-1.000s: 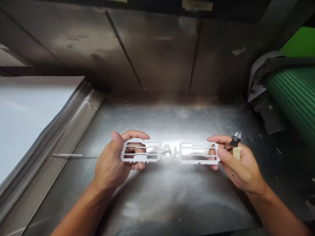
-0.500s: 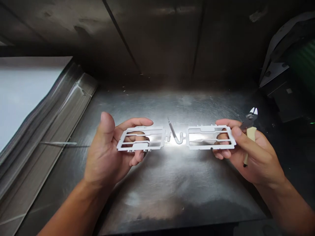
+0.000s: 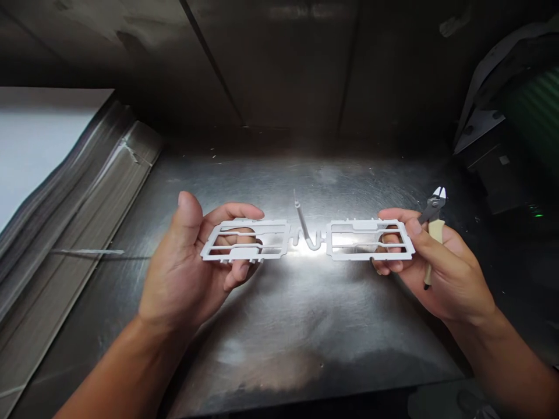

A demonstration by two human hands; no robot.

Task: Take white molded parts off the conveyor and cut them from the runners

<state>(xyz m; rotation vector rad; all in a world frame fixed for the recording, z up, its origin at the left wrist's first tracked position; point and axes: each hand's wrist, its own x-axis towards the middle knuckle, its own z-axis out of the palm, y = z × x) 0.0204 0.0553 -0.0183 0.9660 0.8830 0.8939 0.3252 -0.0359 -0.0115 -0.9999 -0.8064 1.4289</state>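
Note:
Two rectangular frames of a white plastic sprue, a left frame [image 3: 244,222] and a right frame [image 3: 371,224], are joined by a curved runner [image 3: 307,231] with a thin rod pointing away from me. My left hand [image 3: 187,267] holds the left frame, its fingers behind the bars. My right hand [image 3: 445,267] holds the right frame and also grips cream-handled side cutters [image 3: 433,216], whose shut metal jaws stick up past my fingers. The sprue is held above the steel surface, not touching it.
A brushed steel worktop [image 3: 305,314] lies under my hands, with a dark metal wall [image 3: 283,70] behind it. A stack of grey sheets [image 3: 87,174] with white sheet [image 3: 39,151] lies at left. A green ribbed roller [image 3: 533,110] and black bracket [image 3: 493,157] stand at right.
The view has tilted and the surroundings have shifted in frame. The sprue has turned in my hands, so the thin rod now shows clearly. The cutters stand more upright.

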